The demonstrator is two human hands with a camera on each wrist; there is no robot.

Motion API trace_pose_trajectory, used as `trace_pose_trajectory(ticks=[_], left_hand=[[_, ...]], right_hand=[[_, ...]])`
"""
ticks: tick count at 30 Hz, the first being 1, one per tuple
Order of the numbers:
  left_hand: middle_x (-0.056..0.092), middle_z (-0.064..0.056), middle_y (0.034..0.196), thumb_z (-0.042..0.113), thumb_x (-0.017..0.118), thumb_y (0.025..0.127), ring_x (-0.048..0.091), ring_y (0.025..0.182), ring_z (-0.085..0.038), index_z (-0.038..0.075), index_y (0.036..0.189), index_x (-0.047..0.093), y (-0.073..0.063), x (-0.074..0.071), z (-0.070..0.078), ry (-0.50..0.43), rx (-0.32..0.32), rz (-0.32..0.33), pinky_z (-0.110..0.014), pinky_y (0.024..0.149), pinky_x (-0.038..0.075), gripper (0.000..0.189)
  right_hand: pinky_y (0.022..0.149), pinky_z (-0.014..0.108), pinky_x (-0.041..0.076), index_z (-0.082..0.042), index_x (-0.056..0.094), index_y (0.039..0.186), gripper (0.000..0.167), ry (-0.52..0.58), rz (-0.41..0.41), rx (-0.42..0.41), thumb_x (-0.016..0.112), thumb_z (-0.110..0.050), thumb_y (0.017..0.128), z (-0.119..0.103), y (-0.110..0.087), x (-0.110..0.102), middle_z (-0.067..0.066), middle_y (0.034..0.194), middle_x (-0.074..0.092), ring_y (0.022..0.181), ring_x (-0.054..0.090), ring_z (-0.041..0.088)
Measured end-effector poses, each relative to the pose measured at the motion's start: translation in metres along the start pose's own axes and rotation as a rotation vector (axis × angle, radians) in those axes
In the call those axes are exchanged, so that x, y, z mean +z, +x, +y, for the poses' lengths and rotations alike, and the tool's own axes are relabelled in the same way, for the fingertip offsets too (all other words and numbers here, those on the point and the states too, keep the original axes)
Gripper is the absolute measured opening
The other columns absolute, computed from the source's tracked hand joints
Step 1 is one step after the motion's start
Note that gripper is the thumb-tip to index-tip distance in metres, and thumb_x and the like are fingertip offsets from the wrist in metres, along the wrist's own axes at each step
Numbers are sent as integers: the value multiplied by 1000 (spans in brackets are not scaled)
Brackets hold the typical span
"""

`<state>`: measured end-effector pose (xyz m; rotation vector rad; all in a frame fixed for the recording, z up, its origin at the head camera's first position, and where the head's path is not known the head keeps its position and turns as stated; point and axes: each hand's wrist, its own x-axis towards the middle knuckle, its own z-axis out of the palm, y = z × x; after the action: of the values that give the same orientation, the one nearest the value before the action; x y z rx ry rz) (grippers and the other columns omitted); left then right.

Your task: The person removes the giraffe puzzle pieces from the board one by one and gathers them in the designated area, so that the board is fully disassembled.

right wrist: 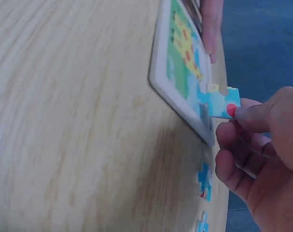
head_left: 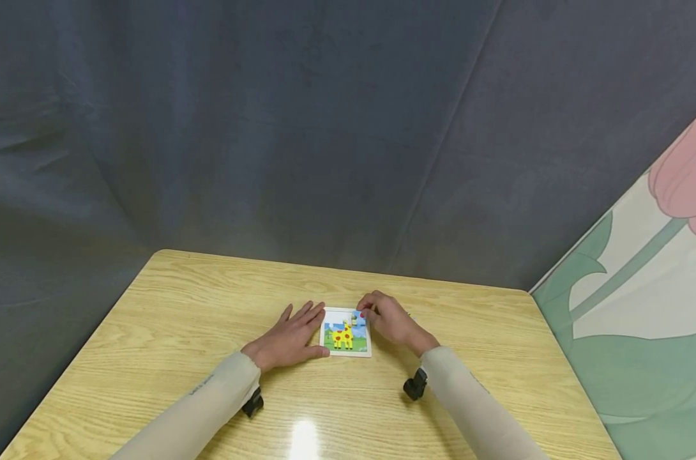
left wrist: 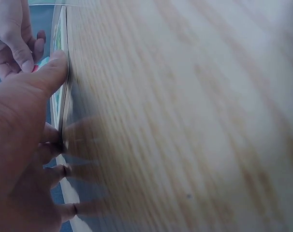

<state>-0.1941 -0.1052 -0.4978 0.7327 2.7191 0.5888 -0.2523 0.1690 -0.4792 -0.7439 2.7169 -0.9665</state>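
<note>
A small jigsaw puzzle in a white tray (head_left: 348, 355) lies on the wooden table, its assembled lower part showing a yellow giraffe (head_left: 341, 337) with red spots on green ground. My left hand (head_left: 287, 340) rests along the tray's left side, fingers spread and straight, thumb at the near left corner. Between thumb and forefinger my right hand (head_left: 389, 321) pinches a blue puzzle piece (right wrist: 223, 103) with a red dot and a bit of yellow. That piece is over the tray's upper right part, tilted up from it in the right wrist view.
Two loose puzzle pieces, one blue with red (right wrist: 205, 181) and another blue (right wrist: 202, 225), lie on the table beyond the tray's right side, partly behind my right hand in the head view. A dark curtain (head_left: 302, 140) hangs behind the table (head_left: 210, 287).
</note>
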Motion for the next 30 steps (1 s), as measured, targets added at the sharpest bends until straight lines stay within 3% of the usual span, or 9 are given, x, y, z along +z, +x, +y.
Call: trace_pose_trajectory(ticks=[10, 24, 30], left_hand=[[17, -7, 181, 60, 58, 105, 12, 170, -32, 7, 169, 30, 0, 0, 1, 6, 0, -5, -67, 134, 10, 88], [17, -8, 181, 59, 58, 106, 11, 170, -33, 5, 169, 29, -1, 0, 0, -8, 17, 2, -68, 134, 9, 88], [16, -8, 181, 58, 58, 106, 10, 170, -33, 6, 169, 28, -1, -1, 1, -7, 11, -1, -67, 134, 8, 88]], right_hand=[[66, 22, 48, -6, 74, 109, 17, 34, -6, 2, 58, -1, 108, -2, -3, -11, 8, 106, 70, 77, 54, 13], [64, 24, 47, -7, 74, 111, 16, 18, 19, 126, 58, -5, 109, 18, -18, -32, 8, 108, 69, 75, 54, 14], [62, 25, 48, -6, 73, 113, 15, 23, 42, 137, 58, -7, 109, 31, -28, -46, 12, 109, 70, 73, 56, 14]])
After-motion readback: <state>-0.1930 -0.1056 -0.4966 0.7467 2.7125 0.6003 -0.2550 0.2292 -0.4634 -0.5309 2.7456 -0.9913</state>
